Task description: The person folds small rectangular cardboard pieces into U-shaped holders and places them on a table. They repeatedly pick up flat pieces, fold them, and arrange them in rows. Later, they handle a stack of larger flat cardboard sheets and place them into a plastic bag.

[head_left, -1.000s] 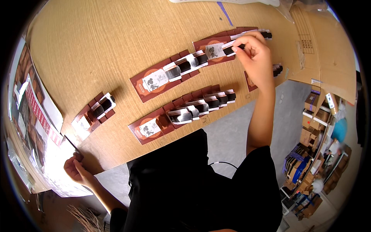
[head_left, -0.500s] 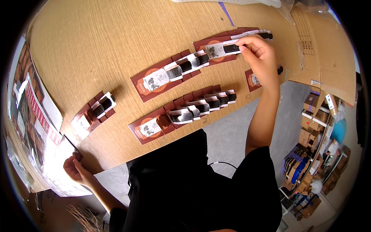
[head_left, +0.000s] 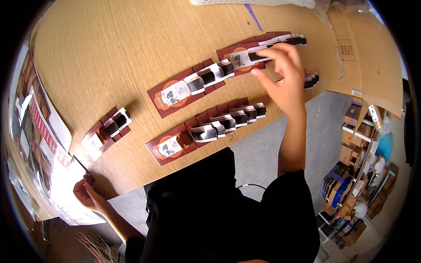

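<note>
Since the preceding frame, the thumb and index finger of the right hand [head_left: 285, 81] have parted, and the thumb has swung toward 8 o'clock; the left hand [head_left: 91, 196] has stayed in place. Clock positions are read from the view's centre, with 12 at the upper rim.

Right hand, 2 o'clock: digits spread wide, nothing visible between them. The index fingertip lies at or just over a black tab [head_left: 253, 56] on the upper-right row [head_left: 240, 60] of overlapping brown cartons, at 1 o'clock; contact cannot be confirmed. Left hand, 8 o'clock: fingers curled closed beside a dark narrow item [head_left: 90, 179]; whether it is gripped cannot be told.

Possible faults:
1. Snagged tab. Cause: the index finger catching the raised flap, which could drag the upper-right row out of its overlap.
2. Disturbed middle row [head_left: 176, 93], at 11 o'clock. Cause: its 2 o'clock end adjoins the upper-right row, so a push could pass between them.
3. Cartons dropped from the table [head_left: 114, 52]. Cause: the lower row [head_left: 170, 147], at the centre, and the far-right row [head_left: 311, 81], at 2 o'clock beyond the wrist, lie near its edge; a brushing forearm could dislodge them.
</note>
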A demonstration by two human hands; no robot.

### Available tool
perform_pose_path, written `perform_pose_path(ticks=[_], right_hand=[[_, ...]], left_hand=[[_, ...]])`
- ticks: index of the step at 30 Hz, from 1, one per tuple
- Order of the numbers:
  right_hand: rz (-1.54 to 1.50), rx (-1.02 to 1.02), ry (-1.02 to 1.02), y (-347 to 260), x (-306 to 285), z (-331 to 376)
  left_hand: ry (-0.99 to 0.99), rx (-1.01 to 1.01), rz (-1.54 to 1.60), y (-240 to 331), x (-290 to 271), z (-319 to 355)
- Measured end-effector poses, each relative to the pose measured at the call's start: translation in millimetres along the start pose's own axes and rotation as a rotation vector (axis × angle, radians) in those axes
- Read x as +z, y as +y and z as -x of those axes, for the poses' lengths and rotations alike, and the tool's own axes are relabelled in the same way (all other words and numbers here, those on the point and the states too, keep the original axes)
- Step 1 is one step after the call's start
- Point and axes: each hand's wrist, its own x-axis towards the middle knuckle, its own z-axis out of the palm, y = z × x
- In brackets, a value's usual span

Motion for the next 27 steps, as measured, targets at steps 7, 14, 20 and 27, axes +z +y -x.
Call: perform_pose_path(ticks=[7,14,20,27], right_hand=[[0.076,-0.088,-0.115,15,5,1],[0.112,-0.064,-0.135,12,0,-4],[0.096,-0.06,-0.127,15,0,-4],[0.057,-0.069,0.082,21,-5,4]], left_hand=[[-0.003,-0.005,0.015,4,2,0],[-0.005,0.0,0.032,1,1,0],[0.006,0.003,0.017,1,2,0],[0.014,0.01,-0.014,-2,0,-1]])
